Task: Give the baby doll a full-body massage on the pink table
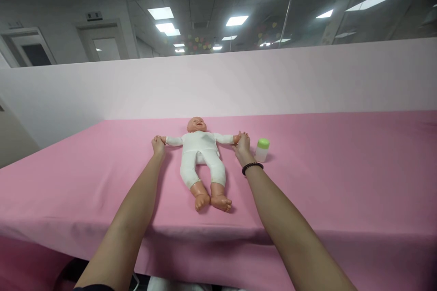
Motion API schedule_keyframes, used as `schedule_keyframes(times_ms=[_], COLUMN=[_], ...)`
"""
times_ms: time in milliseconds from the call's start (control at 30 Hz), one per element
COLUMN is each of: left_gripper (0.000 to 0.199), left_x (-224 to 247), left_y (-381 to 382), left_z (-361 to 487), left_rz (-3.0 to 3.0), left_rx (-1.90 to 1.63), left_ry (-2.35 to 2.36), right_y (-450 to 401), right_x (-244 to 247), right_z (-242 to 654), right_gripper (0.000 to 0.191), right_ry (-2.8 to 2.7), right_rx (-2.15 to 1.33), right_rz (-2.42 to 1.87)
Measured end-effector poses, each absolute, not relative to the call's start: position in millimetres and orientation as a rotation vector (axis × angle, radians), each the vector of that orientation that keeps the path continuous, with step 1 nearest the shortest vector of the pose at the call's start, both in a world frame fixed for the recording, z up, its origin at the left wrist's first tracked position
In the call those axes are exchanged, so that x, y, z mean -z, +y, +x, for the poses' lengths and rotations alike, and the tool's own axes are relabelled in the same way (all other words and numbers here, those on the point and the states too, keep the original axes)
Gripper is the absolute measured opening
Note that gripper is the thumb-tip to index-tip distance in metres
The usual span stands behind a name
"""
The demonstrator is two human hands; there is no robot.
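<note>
A baby doll [201, 159] in a white long-sleeved suit lies on its back on a pink-covered table [307, 182], with its head away from me and its arms spread wide. My left hand [158, 145] grips the end of the doll's right arm. My right hand [243, 144] closes around the doll's other hand. A dark bead bracelet [252, 168] circles my right wrist. Just beyond that hand stands a small baby bottle [262, 150] with a green cap, close to my fingers but apart from them.
A pale pink partition [218, 84] runs behind the table. The pink cloth hangs over the table's near edge [211, 236]. Beyond the partition are a ceiling with bright panels, doors at the left and a glass wall at the right.
</note>
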State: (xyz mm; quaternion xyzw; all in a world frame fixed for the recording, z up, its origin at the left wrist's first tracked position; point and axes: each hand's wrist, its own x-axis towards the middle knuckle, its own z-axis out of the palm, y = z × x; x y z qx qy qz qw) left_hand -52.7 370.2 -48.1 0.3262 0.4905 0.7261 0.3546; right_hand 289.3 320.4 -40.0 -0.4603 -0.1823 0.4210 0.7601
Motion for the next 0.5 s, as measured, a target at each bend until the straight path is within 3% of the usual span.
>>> schedule_keyframes(times_ms=[133, 500], left_gripper=[0.033, 0.030], left_x=[46.4, 43.9], left_y=[365.5, 362.1], left_z=[-51.8, -49.2], left_rz=[0.884, 0.830], left_rx=[-1.847, -1.781], left_ry=[1.320, 1.381], right_y=[322.8, 325.7], right_x=[42.2, 49.8], right_z=[287.3, 293.3], right_gripper=[0.019, 0.024], right_ry=[-0.410, -0.276], right_rx=[-0.924, -1.043], right_rz=[-1.011, -0.910])
